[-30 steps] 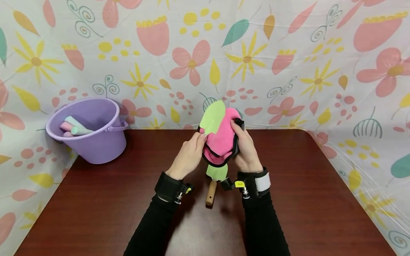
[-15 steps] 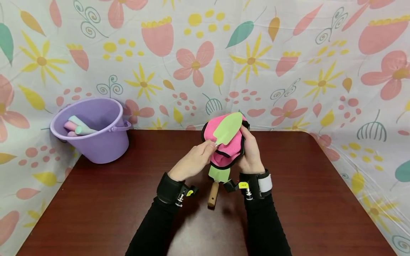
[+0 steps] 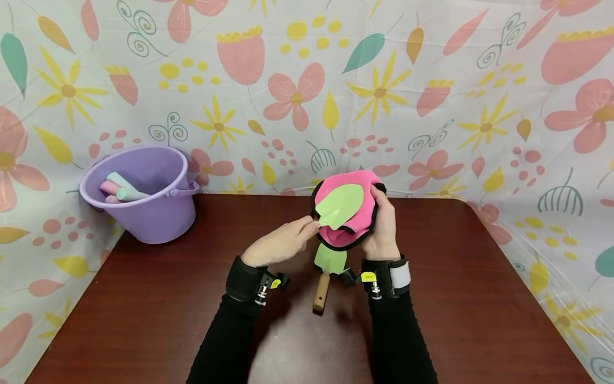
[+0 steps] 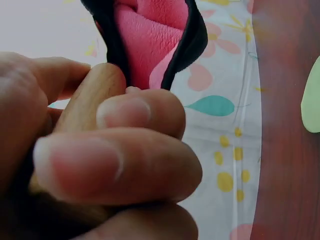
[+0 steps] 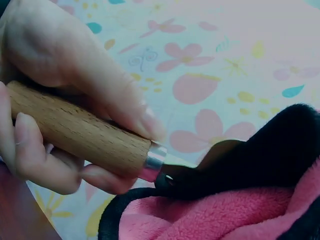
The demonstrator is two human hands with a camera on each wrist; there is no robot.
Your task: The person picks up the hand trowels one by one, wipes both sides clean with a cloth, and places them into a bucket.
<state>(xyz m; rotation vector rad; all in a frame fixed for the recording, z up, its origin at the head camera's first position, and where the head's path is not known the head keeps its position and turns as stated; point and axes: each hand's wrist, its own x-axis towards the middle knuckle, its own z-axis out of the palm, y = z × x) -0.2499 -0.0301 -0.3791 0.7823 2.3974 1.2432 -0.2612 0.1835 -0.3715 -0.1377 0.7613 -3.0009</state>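
In the head view my left hand (image 3: 280, 242) grips a hand trowel (image 3: 341, 205) with a light green blade. Its wooden handle (image 5: 82, 130) and metal collar show in the right wrist view, wrapped by the left fingers (image 5: 42, 162). My right hand (image 3: 382, 229) holds a pink fleece cloth (image 3: 369, 181) with black edging, thumb on its right edge; its other fingers are hidden behind. The blade lies across the front of the cloth, pointing up and right. Below the cloth, a second green trowel (image 3: 331, 260) lies on the table, its blade tip hidden.
A purple bucket (image 3: 160, 221) stands at the table's back left, with several pale pink and mint rolled pieces (image 3: 127, 189) inside. The dark brown table (image 3: 158, 309) ends at a floral curtain (image 3: 268, 106) behind and at both sides.
The held trowel's blade has swung from upright at the cloth's left to lying across its front, tilted right. The cloth has shifted slightly right and spread wider. The table trowel stays put.
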